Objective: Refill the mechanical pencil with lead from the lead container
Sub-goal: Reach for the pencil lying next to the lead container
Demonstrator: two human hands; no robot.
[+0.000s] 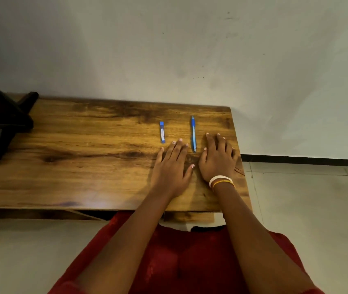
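Both hands flat on wooden table against pale wall.

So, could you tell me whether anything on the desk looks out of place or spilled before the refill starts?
Nothing stands out. The lead container and the mechanical pencil lie side by side, roughly parallel, on the wooden table. No spilled lead is visible. The left hand and right hand rest flat, holding nothing.
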